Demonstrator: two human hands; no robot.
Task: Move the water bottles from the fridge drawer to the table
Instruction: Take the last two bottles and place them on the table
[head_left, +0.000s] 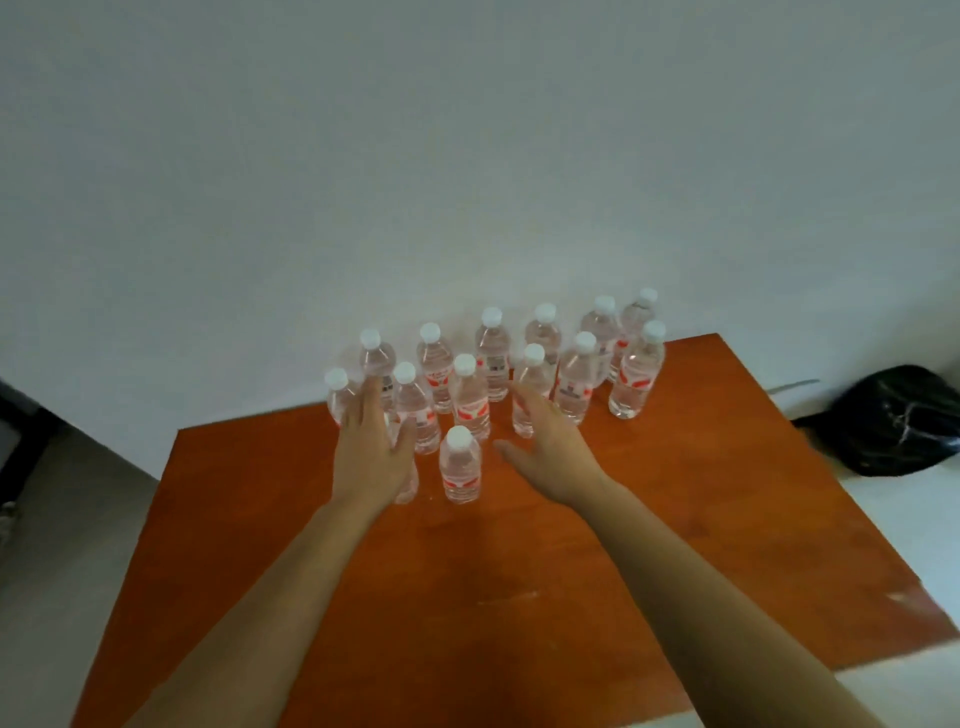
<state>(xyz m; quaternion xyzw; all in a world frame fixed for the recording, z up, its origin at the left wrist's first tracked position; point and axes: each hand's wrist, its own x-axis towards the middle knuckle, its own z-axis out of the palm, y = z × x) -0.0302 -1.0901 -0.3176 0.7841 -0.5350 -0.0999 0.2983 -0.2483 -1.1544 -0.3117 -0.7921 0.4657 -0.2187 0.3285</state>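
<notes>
Several clear water bottles (492, 358) with white caps and red labels stand upright in rows at the far side of the orange-brown table (519, 571). One bottle (460, 467) stands alone in front, between my hands. My left hand (371, 452) hovers palm down with fingers spread; behind it another bottle (408, 486) is mostly hidden, and its fingertips reach a bottle at the far left (340, 397). To the right of the front bottle, my right hand (545, 447) is spread and holds nothing, its fingertips near a bottle (530, 384). The fridge drawer is out of view.
A white wall rises right behind the table. On the floor to the right lies a black plastic bag (893, 421). Grey floor shows at the left, with a dark object at the left edge (21, 410).
</notes>
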